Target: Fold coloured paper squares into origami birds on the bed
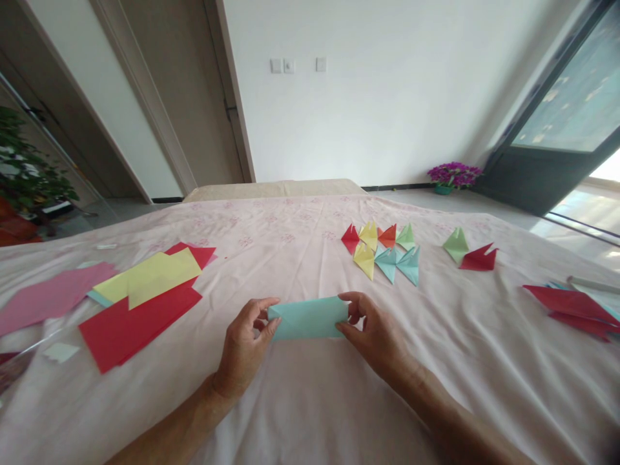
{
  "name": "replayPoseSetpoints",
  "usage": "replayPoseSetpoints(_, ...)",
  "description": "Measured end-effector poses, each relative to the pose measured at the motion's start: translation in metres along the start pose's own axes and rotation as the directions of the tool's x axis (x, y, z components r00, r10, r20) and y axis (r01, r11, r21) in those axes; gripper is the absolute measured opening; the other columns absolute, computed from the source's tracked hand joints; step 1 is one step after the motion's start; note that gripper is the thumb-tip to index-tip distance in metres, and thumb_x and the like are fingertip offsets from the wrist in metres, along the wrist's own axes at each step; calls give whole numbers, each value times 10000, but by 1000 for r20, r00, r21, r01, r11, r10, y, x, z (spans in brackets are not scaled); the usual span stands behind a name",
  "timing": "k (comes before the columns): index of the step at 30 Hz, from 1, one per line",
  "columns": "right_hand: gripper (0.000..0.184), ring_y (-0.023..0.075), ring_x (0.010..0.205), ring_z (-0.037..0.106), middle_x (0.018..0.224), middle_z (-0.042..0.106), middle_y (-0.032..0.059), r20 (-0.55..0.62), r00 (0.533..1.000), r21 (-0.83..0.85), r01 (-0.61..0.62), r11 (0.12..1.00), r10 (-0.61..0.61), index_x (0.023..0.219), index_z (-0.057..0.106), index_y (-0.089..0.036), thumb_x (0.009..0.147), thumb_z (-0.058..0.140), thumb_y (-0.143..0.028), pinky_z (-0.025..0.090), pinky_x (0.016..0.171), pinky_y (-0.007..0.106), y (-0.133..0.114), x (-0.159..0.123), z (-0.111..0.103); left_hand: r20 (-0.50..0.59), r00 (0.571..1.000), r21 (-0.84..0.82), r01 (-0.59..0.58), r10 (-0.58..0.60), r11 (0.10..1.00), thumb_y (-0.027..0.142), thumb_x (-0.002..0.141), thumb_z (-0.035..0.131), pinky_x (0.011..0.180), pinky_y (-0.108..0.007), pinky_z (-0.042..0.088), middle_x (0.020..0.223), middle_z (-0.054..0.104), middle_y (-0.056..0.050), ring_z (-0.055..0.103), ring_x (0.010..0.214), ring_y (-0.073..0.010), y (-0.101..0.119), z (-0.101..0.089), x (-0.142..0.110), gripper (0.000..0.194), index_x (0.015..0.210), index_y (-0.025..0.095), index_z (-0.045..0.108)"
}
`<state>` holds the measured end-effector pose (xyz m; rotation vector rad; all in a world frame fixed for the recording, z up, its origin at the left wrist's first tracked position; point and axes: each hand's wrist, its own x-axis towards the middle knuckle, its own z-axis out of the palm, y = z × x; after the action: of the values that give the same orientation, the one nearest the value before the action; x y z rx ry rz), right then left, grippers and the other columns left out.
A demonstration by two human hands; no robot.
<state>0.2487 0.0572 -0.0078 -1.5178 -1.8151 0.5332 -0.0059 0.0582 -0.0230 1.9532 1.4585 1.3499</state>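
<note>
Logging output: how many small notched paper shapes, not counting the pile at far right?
9. Right of centre: back red, back yellow, back orange, back green, front yellow, left blue, right blue. Farther right: outer green, outer red. None looks hidden.

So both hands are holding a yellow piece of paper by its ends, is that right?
Not quite: the head view shows the piece of paper is light blue, not yellow. The left hand and right hand do hold it by its ends.

2 forearms (179,410) slant inward, left hand (245,342) and right hand (378,332) each pinching.
</note>
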Motion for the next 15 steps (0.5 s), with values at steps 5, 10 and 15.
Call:
replayPoseSetpoints(5,95,155,684,575,709,603,-8,190,963,-18,195,981,-189,743,603,-209,726,586,-117,441,611,261,0,-1,-2,-22,984,134,-172,176,976,241,842,631,998,-418,446,1189,570,-74,541,1142,-233,-2,-3,4,351,1185,242,557)
replayPoseSetpoints(10,199,175,829,604,860,677,34,208,878,75,425,902,-431,830,645,-229,804,538,-63,479,738,291,1,0,-7,17,975,147,-223,223,964,313,794,710,953,-388,463,1161,611,-76,565,1086,-236,-3,-10,3,476,1227,236,528)
replayPoseSetpoints(15,168,188,883,604,909,686,45,267,860,34,442,897,-434,900,672,-234,850,548,-135,472,790,306,5,2,-10,331,932,-28,-146,147,989,299,873,606,687,-222,494,810,679,-9,637,752,-146,-6,-11,2,112,873,204,666)
